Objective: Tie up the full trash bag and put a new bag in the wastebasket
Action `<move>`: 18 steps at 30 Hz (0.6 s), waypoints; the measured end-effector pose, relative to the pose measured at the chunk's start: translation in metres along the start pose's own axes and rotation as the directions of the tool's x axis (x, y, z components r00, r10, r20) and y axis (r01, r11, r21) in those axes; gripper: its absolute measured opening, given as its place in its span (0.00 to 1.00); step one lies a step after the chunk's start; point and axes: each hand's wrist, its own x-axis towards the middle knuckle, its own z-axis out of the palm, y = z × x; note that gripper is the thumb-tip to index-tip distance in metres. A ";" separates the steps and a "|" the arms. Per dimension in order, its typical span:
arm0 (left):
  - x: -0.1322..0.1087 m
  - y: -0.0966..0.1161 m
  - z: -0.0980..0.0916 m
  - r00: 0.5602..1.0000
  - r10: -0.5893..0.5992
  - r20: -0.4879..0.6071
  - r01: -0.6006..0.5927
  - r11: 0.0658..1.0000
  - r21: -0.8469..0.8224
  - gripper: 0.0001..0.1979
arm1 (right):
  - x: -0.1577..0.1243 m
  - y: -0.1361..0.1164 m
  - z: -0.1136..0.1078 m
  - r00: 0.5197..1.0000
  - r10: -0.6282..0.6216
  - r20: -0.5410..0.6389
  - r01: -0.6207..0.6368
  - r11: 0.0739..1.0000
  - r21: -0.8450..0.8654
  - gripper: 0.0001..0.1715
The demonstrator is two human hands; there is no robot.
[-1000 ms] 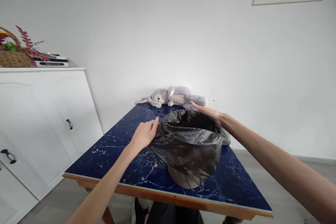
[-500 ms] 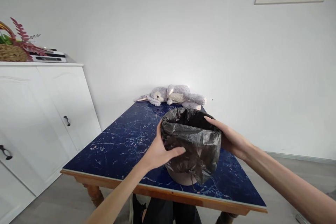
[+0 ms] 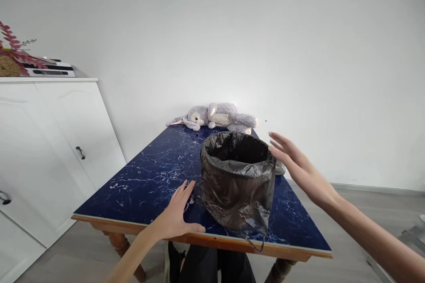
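A bin lined with a black trash bag stands upright on the blue marbled table, near its front edge. The bag is folded over the rim and hangs down the outside, covering the bin's wall. To its left, my left hand is open, fingers spread, low over the table's front edge and apart from the bag. My right hand is open at the upper right of the rim, thumb close to the bag; whether it touches, I cannot tell. Behind the bin's right side a small silvery-grey thing partly shows.
A grey plush rabbit lies on its side at the table's far end, against the white wall. A white cabinet stands at the left, with a wicker basket and a white device on top.
Both hands have let go of the bagged rim. The left has moved down and left, the right outward. The bag now hangs lower, hiding the bin's base that showed before.
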 end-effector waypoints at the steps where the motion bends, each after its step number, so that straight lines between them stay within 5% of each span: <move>1: -0.002 -0.006 -0.001 1.000 -0.009 -0.021 0.009 1.000 0.026 0.63 | -0.005 -0.005 -0.005 0.996 -0.087 0.000 0.087 0.990 -0.113 0.33; 4: -0.001 -0.017 -0.002 0.993 -0.057 -0.104 0.064 0.996 0.064 0.48 | -0.017 -0.019 -0.011 0.931 -0.324 0.168 0.363 0.875 -0.321 0.24; 8: 0.003 -0.024 0.006 0.980 -0.025 -0.195 0.047 0.993 0.109 0.41 | -0.018 -0.023 0.004 0.817 -0.477 0.325 0.574 0.733 -0.366 0.15; 13: 0.004 -0.020 0.009 0.977 -0.011 -0.215 0.038 0.992 0.123 0.37 | -0.014 -0.017 0.027 0.784 -0.560 0.268 0.618 0.664 -0.421 0.12; 18: 0.004 -0.015 0.007 0.974 0.023 -0.226 0.007 0.991 0.131 0.34 | -0.042 -0.042 0.038 0.738 -0.616 0.277 0.668 0.605 -0.435 0.10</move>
